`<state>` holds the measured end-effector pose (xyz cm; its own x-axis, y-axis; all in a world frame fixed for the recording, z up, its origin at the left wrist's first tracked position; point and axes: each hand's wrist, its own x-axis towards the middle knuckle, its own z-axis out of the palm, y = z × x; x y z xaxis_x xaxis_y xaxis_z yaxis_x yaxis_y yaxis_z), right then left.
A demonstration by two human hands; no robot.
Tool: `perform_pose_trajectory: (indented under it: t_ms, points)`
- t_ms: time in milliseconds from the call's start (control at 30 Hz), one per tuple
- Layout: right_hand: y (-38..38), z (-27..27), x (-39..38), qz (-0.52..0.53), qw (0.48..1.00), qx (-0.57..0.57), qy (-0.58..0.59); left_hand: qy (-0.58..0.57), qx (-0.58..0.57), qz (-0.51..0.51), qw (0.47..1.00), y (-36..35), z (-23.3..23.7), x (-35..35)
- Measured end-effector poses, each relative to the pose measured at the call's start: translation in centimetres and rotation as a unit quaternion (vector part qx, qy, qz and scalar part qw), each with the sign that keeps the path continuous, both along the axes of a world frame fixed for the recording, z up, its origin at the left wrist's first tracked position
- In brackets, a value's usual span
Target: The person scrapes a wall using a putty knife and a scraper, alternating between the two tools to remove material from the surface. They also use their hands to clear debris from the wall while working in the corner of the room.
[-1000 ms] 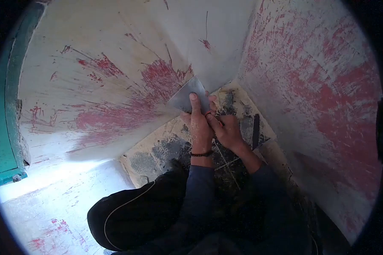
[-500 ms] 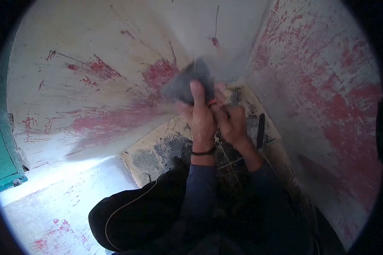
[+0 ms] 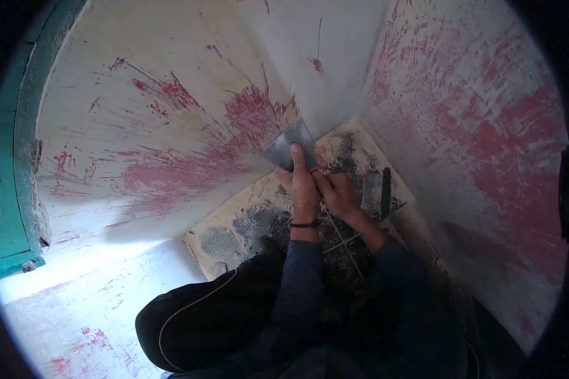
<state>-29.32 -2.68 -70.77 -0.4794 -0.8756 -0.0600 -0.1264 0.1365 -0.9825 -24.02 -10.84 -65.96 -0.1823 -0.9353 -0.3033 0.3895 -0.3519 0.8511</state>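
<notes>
A flat grey metal scraper (image 3: 284,146) is held by both hands, its wide blade against or very near the lower part of the wall (image 3: 196,132) with scratched red patches. My left hand (image 3: 302,183) wraps round the scraper, thumb lying along the blade, a dark beaded bracelet on the wrist. Beside it on the right, my right hand (image 3: 339,192) is closed around the handle end, which is mostly hidden; a bit of red shows between the hands.
Another red-stained wall (image 3: 487,139) rises at the right. The dusty tiled floor (image 3: 234,230) carries debris and a dark narrow object (image 3: 386,192). A green frame (image 3: 6,164) stands at the far left. My bent knee is at lower left.
Both hands and the scraper have moved slightly down in view, and the blade looks sharper than before. The view has shifted, with the left wall and green frame further right.
</notes>
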Motion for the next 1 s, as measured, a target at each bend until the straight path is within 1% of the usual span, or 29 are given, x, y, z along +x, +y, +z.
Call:
perform_pose_trajectory:
  t_ms: [33,133,200,233,300,333,433,533,567,600,633,700,733,800,833,900,933,1000]
  points:
    - [-0.1,0.3,0.0,0.005,1.000,0.014,-0.005,0.005,-0.004,-0.007,1.000,0.0,0.0,0.1]
    - [-0.1,0.5,-0.3,-0.013,1.000,-0.007,0.013,0.019,-0.012,-0.019,1.000,-0.2,-0.3,0.1]
    - [-0.3,0.8,-0.3,-0.035,0.998,-0.042,0.039,0.020,-0.010,-0.021,1.000,-0.1,-0.6,-0.2]
    - [-0.3,0.9,-0.3,-0.046,0.996,-0.059,0.050,0.027,0.000,-0.006,1.000,0.0,-0.7,-0.3]
    - [-0.1,0.8,-0.6,-0.030,0.997,-0.019,0.067,0.040,0.019,0.024,0.999,0.1,-0.7,-0.7]
    - [-0.2,0.8,-0.8,-0.023,0.997,0.000,0.076,0.050,0.014,0.014,0.999,0.0,-0.8,-0.7]
    - [-0.5,1.3,-1.1,-0.042,0.998,-0.039,0.026,0.068,0.002,-0.014,0.998,0.0,-1.1,-0.5]
    - [-0.4,-0.4,-2.4,0.015,0.999,0.005,0.040,0.067,-0.015,-0.024,0.997,-0.1,-0.9,-0.8]
    - [-0.7,-0.7,-2.8,-0.004,0.998,-0.021,0.059,0.065,-0.023,-0.020,0.997,-0.3,-0.7,-1.0]
    - [-1.3,0.7,-3.1,-0.022,0.996,-0.046,0.078,0.061,-0.030,-0.015,0.998,-0.5,-0.3,-1.3]
    - [-1.9,2.4,-3.3,-0.040,0.992,-0.070,0.096,0.068,-0.058,-0.024,0.996,-0.9,1.7,-1.9]
    - [-3.4,6.7,-3.5,-0.051,0.990,-0.129,0.033,0.082,-0.112,-0.045,0.989,-1.7,7.7,-3.0]
    - [-4.2,8.2,-3.7,-0.056,0.985,-0.164,0.005,0.070,-0.130,-0.051,0.988,-2.0,9.0,-3.2]
    - [-4.7,8.7,-3.8,-0.037,0.987,-0.154,0.001,0.044,-0.168,-0.059,0.983,-2.6,11.0,-3.1]
    - [-4.7,8.7,-3.8,-0.027,0.989,-0.147,-0.002,0.050,-0.161,-0.060,0.984,-2.7,10.9,-2.8]
    - [-4.2,7.4,-3.3,-0.024,0.989,-0.143,0.016,0.062,-0.144,-0.059,0.986,-2.4,8.4,-2.1]
    - [-3.7,6.3,-2.9,-0.023,0.990,-0.138,0.024,0.069,-0.115,-0.064,0.989,-2.1,6.4,-1.7]
    - [-2.2,2.2,-2.2,-0.006,0.997,-0.071,0.032,0.081,-0.052,-0.074,0.993,-1.4,1.8,-0.6]
